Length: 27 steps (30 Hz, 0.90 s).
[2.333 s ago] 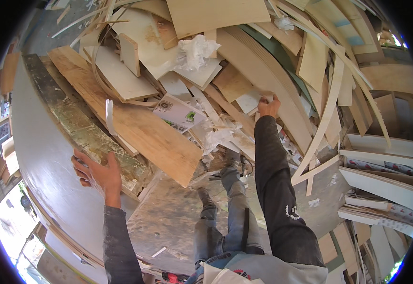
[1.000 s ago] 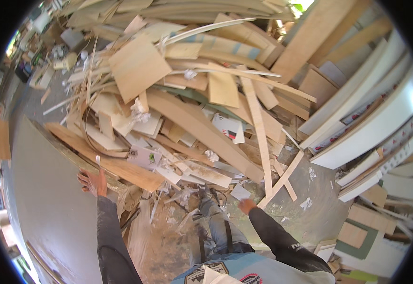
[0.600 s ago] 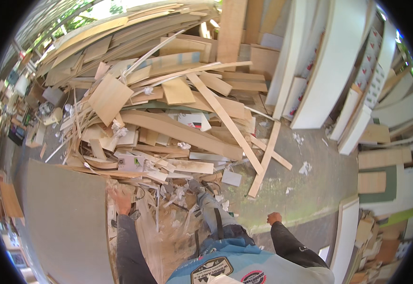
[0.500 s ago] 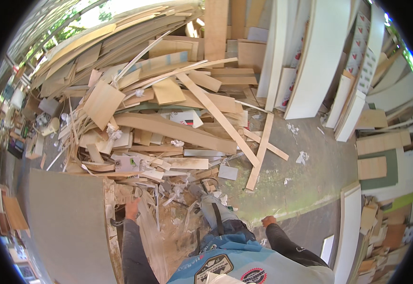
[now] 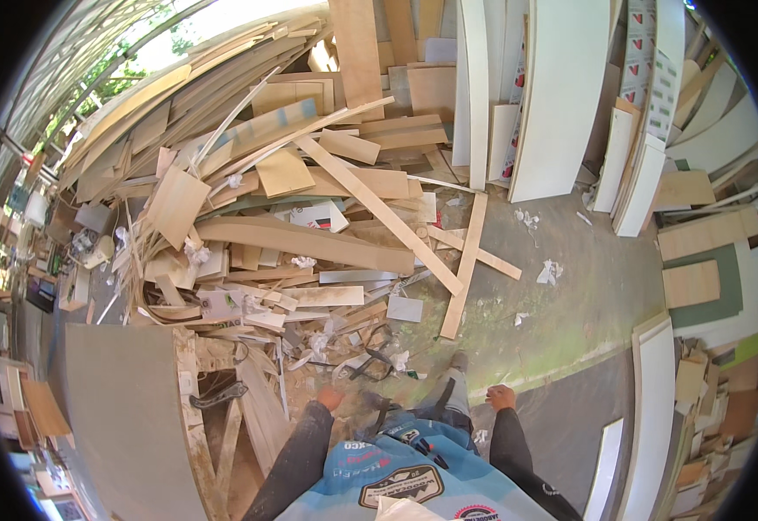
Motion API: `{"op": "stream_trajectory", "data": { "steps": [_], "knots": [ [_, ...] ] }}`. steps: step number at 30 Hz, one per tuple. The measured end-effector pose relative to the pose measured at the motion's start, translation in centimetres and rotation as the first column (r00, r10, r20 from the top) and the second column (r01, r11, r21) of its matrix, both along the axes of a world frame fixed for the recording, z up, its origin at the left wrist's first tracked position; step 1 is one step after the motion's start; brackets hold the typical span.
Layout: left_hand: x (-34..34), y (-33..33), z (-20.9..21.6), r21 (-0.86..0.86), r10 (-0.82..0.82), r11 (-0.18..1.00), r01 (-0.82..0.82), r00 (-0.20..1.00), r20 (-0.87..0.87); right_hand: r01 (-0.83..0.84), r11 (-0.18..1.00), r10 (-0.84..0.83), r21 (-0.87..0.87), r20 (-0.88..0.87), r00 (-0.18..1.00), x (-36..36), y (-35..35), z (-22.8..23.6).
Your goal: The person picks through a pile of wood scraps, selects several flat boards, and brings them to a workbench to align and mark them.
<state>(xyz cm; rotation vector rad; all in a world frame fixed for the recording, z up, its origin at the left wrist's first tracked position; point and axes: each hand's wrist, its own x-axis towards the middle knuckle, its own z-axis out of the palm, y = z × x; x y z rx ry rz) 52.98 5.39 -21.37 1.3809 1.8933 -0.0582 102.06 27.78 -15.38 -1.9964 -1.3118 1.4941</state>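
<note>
Your left hand (image 5: pixel 331 398) and right hand (image 5: pixel 500 397) stand apart, apparently empty; finger closure I cannot tell. Ahead of them lie crossed wooden strips (image 5: pixel 468 247); place your feet carefully.

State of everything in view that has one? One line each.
Left hand: near the body, fingers unclear, no item visible in it.
Right hand: fingers partly curled, no item visible in it.
Grey panel: lying flat.
Scrap wood pile: loose, jumbled.
Light wood strips: crossing one another.
White boards: standing upright.
White scraps: crumpled, on the floor.
</note>
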Motion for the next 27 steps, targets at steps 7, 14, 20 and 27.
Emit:
{"op": "stream_trajectory", "data": {
  "steps": [7,14,20,27],
  "knots": [
    [8.6,18.0,0.2,0.246,0.336,0.906,-0.345,0.939,0.077,0.319,0.942,-0.332,-0.107,-0.142,0.932,18.6,2.2,-7.8],
    [16.9,33.4,2.3,0.164,0.432,0.854,-0.493,0.849,0.305,0.293,0.852,-0.193,-0.434,0.260,0.946,29.3,10.6,-5.9],
    [21.4,41.6,5.5,0.207,0.484,0.785,-0.585,0.786,0.385,-0.853,0.523,0.576,0.007,0.735,0.359,31.5,26.1,-8.0],
    [22.7,39.5,1.3,0.152,0.654,0.696,-0.702,0.707,0.269,-0.250,0.968,0.252,-0.031,0.105,0.962,10.9,39.3,-7.0]
  ]
}}
